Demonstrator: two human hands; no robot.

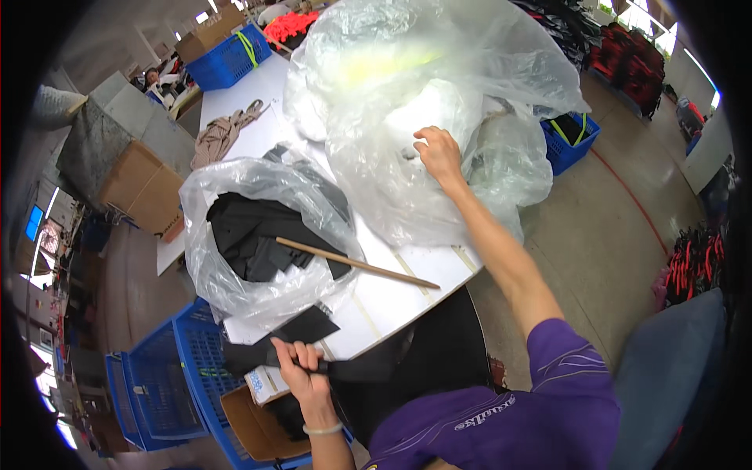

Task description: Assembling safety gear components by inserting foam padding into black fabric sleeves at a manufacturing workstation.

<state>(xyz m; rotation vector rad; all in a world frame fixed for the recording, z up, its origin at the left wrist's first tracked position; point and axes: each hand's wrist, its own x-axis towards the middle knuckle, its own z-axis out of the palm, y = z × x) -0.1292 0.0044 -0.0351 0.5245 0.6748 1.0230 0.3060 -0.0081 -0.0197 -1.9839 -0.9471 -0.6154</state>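
Note:
My left hand (301, 368), low at the table's near edge, is closed around a bunched black fabric piece (356, 370) that sticks out on both sides of the fist. My right hand (439, 157) is stretched forward over a large clear plastic bag (368, 164) with white contents; its fingers are bent and apart, with nothing visible in them. Left of it, a smaller open clear bag (200, 192) holds folded black fabric pieces (251, 227). A thin wooden stick (368, 267) lies across that bag's edge and the white table (392, 301).
Blue crates (192, 345) and an open cardboard box (254, 427) stand below the table at left. A crumpled brown cloth (227, 133) and another blue crate (227, 63) are at the table's far end. A blue crate (583, 149) sits on the floor at right.

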